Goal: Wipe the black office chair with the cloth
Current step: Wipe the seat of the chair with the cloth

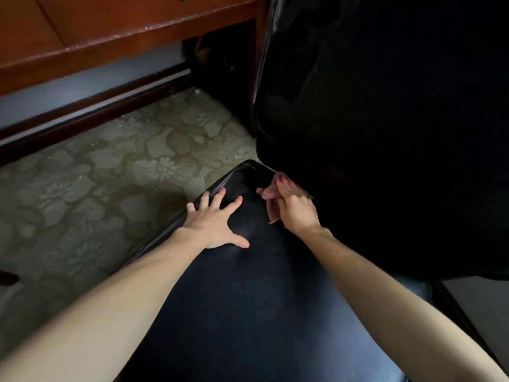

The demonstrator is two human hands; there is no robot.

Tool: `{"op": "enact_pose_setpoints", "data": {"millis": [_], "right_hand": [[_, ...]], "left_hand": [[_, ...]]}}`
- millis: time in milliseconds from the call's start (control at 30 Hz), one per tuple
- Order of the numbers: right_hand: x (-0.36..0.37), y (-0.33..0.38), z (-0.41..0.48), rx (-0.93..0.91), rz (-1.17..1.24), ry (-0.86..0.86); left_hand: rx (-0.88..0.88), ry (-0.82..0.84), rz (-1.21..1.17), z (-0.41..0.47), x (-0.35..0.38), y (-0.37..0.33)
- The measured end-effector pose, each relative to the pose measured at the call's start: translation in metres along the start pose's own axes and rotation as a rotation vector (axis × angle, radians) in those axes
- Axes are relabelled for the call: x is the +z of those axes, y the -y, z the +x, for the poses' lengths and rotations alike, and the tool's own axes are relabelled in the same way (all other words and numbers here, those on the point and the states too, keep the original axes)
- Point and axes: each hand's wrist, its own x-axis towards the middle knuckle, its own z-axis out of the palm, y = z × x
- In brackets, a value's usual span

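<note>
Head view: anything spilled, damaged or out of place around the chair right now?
Pale crumbs lie scattered on the carpet near the baseboard. The lower edge of the wooden desk has a chipped, scuffed finish. The chair seat shows no tear or spill.

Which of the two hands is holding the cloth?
The right hand, its fingers curled round the pink cloth. The left hand lies flat, fingers spread, on the black chair seat, holding nothing.
</note>
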Motion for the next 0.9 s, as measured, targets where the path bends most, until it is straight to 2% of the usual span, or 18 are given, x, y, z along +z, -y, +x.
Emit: {"op": "enact_pose_setpoints", "data": {"millis": [233,367,567,767,900], "right_hand": [[0.005,0.057,0.076,-0.117,-0.039,0.087],[0.003,0.058,0.080,-0.145,-0.054,0.096],[-0.012,0.031,0.037,-0.061,-0.075,0.042],[-0.053,-0.020,-0.061,0.044,0.168,0.027],[-0.053,-0.041,-0.101,0.121,0.175,-0.006]], "left_hand": [[-0.010,0.055,0.032,0.006,-0.007,-0.005],[-0.008,0.048,0.059,0.007,-0.007,-0.007],[-0.001,0.044,0.096,0.008,-0.010,-0.010],[0.016,0.034,0.112,0.007,-0.013,-0.015],[0.018,0.106,0.173,0.005,-0.026,-0.023]]}}
